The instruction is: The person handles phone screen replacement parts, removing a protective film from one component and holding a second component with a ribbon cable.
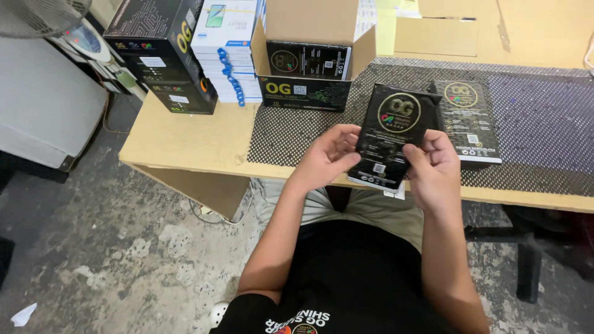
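A flat black box (388, 137) with a round gold emblem near its top and small pale label squares near its bottom edge sat at frame centre, held tilted over the near edge of the worktop (185, 139). The left hand (326, 156) gripped its left long edge, fingers curled behind it and thumb on the front; the right hand (433, 168) held the lower right edge, fingers wrapped round it, thumb across the front face. Both forearms rose from the bottom of the frame, elbows bent, wrists nearly level. Just right of the held box, a second flat black box (468, 120) of the same pattern lay face up on the black perforated mat (544, 133) covering the right part of the worktop. At upper centre stood an open brown carton (309, 43), flaps up, holding more black boxes, its front panel black with gold lettering and a pale code square. Left of it was a stack of white boxes (224, 49) with blue trim, and further left two large black cartons (162, 52) with white labels. A flat piece of brown cardboard (436, 36) lay at upper right. A fan (37, 15) showed at upper left.
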